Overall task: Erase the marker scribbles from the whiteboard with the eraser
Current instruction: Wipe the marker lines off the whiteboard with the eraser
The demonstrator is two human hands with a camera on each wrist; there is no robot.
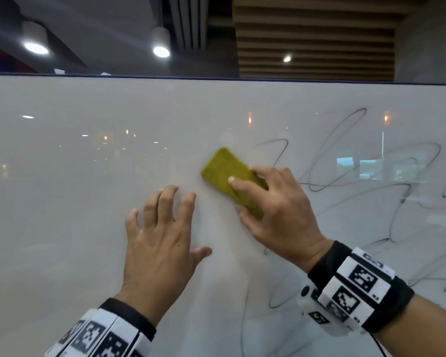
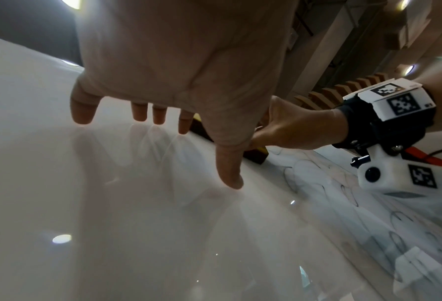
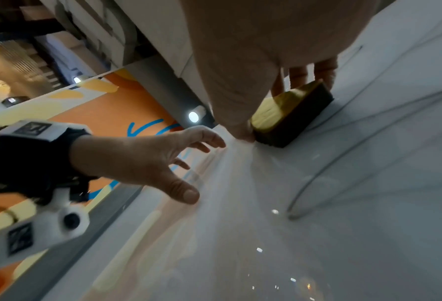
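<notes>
A glossy whiteboard (image 1: 88, 176) fills the head view. Black marker scribbles (image 1: 345, 161) loop over its right half and lower middle; the left half looks wiped. A yellow-green eraser (image 1: 224, 171) with a dark underside (image 3: 297, 120) lies flat against the board near the centre. My right hand (image 1: 276, 202) grips the eraser's lower right end, index finger on top and thumb at its lower edge. My left hand (image 1: 160, 233) is spread with fingers extended, fingertips (image 2: 81, 116) touching the board just left of and below the eraser, holding nothing.
The board's dark top edge (image 1: 216, 78) runs across the head view, with ceiling lights (image 1: 161, 51) and wooden slats (image 1: 314, 34) above it. An orange and yellow panel (image 3: 116, 114) shows beyond the board's frame in the right wrist view.
</notes>
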